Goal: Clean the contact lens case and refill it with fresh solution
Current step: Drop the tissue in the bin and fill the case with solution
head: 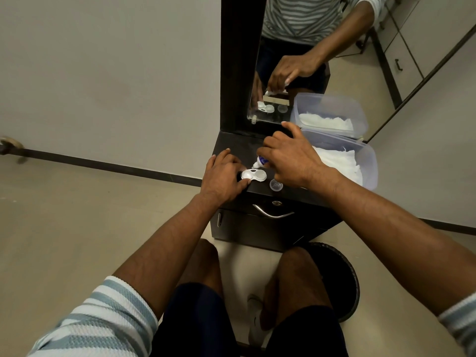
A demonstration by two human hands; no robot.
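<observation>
The narrow black desk stands against a mirror, with a drawer and its curved metal handle below the top. On the top lie a white contact lens case at the front edge, a small clear cap just beside it, and a translucent plastic container holding what looks like white tissue.

lens case: white, open, flat on dark cabinet top | solution bottle: tilted, nozzle over case

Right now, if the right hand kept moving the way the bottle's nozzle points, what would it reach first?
Probably the open contact lens case: the right hand tilts the solution bottle down-left, its tip just above the case, which the left hand steadies.
</observation>
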